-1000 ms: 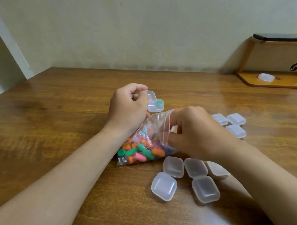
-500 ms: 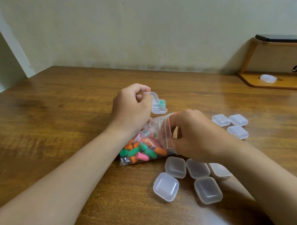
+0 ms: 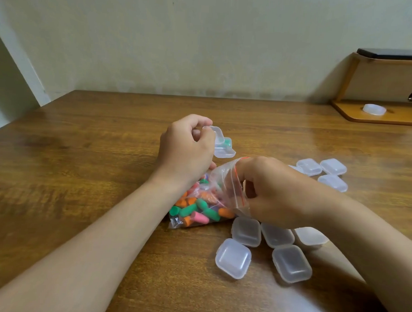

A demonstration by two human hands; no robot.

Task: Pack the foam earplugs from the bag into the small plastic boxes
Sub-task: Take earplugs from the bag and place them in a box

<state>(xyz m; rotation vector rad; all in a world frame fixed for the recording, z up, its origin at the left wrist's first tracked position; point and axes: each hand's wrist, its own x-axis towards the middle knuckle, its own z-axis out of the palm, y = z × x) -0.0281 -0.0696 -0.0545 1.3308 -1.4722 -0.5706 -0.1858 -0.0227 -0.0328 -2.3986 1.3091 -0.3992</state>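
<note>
A: What do our hands do now?

B: Our left hand [image 3: 186,148] has its fingers curled round the open box [image 3: 223,148] and holds it just above the tabletop [image 3: 81,174]. One green earplug [image 3: 227,142] already lies inside. Our right hand [image 3: 272,191] is curled into the mouth of the zip bag [image 3: 225,180] and pinches its edge. Whether it also holds a plug, we cannot tell.

A: What changed in the last second?

B: The lid of the box stands more upright than before, and our right fingers went a little deeper into the bag. We judge that we are fetching the next plug for this box.

A: Where is the rest?

B: The colourful earplugs [image 3: 195,209] are in the bag, between our wrists. Five closed boxes [image 3: 233,258] lie just beside it on the near side, and some are partly under the right forearm. At least three farther boxes [image 3: 333,166] lie to the right.

A: Is there room to move?

B: Most of it is to the left and beyond the hands. The wooden stand [image 3: 379,117] is well apart, at the far right. The near edge is not in view.
</note>
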